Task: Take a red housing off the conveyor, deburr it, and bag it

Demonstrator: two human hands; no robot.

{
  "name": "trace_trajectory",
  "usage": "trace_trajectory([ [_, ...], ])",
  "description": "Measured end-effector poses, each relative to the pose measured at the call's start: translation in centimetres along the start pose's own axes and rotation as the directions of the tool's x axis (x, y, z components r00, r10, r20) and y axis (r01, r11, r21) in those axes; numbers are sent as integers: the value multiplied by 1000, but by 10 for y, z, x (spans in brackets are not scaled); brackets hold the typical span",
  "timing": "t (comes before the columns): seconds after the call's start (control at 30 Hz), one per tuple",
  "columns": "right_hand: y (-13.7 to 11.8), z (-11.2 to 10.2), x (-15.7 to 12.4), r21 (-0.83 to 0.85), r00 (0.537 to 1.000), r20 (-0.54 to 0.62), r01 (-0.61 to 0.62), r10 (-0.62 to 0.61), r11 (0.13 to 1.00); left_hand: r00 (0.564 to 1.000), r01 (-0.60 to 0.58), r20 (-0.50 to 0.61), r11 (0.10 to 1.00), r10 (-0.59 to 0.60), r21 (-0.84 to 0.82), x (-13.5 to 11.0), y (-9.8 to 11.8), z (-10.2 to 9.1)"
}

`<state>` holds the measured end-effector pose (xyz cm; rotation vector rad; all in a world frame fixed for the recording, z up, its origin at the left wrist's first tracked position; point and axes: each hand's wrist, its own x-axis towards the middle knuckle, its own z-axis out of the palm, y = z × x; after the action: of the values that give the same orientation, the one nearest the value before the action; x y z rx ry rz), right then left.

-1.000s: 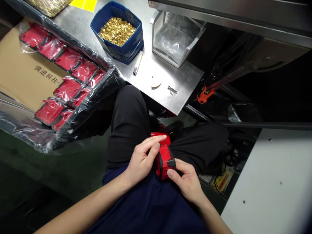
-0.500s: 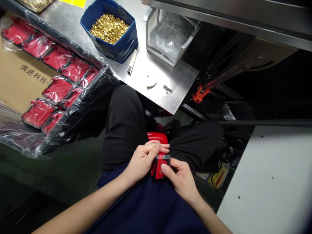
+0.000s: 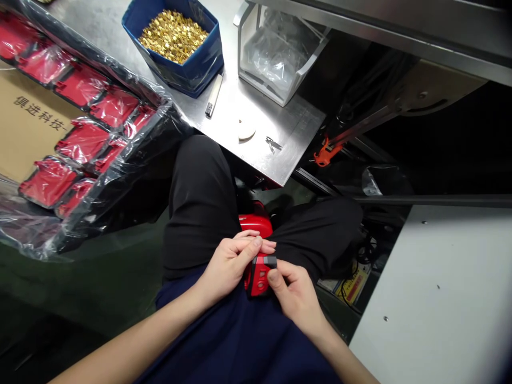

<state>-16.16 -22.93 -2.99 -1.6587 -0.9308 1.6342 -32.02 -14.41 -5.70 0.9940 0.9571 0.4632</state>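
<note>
Red plastic part (image 3: 257,274) held over the lap by 2 hands.
The left hand (image 3: 230,262) wraps its left side, and the right hand (image 3: 295,293) pinches its right edge, thumb on top; beyond lie a steel table (image 3: 256,128) and a blue bin of brass pieces (image 3: 176,40).

Small red plastic housing (image 3: 256,274), black end band, upright over the lap, gripped on both sides

This is a factory assembly station: a steel surface (image 3: 256,144) carries a blue bin of small brass parts (image 3: 174,34) near its far edge, with plastic-wrapped trays of identical red housings (image 3: 76,122) on a cardboard carton (image 3: 24,122) beside its left edge.
</note>
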Motion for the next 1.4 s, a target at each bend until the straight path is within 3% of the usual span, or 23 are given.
trace_trajectory([
  [0.17,8,-1,13,218,979,-86,-163,185,962,994,-37,104,997,31,63,-1,1,-4],
  [0.27,14,-4,19,369,971,-35,-208,236,906,995,64,77,998,-62,-25,0,0,-5],
  [0.37,16,-10,21,163,997,78,-39,27,986,963,256,-22,934,-270,-250,3,-3,-3],
  [0.43,17,-12,22,-53,985,152,90,-81,994,942,287,-56,883,-330,-371,5,-4,-2],
  [0.5,19,-11,24,-173,978,179,137,-105,975,951,247,-80,891,-298,-380,7,-4,-1],
  [0.6,21,-9,26,-200,983,125,159,-136,967,974,164,-113,953,-198,-255,8,-2,-3],
  [0.73,17,-7,26,-112,985,14,172,-172,979,990,75,-111,991,-87,-111,7,2,-8],
  [0.9,8,-6,24,47,997,19,75,-76,996,984,-162,-65,983,167,81,1,4,-12],
  [0.97,6,-5,24,57,999,10,47,-48,997,976,-213,-17,972,216,103,-1,5,-11],
  [1.07,5,-3,23,-8,999,-10,41,-41,999,981,-192,-12,978,193,82,0,7,-9],
  [1.23,3,1,23,-100,998,-39,51,-55,994,995,18,-95,993,-30,-120,10,6,-6],
  [1.4,1,4,34,82,997,-62,-48,53,996,996,86,-7,974,-89,-209,11,-3,-10],
])
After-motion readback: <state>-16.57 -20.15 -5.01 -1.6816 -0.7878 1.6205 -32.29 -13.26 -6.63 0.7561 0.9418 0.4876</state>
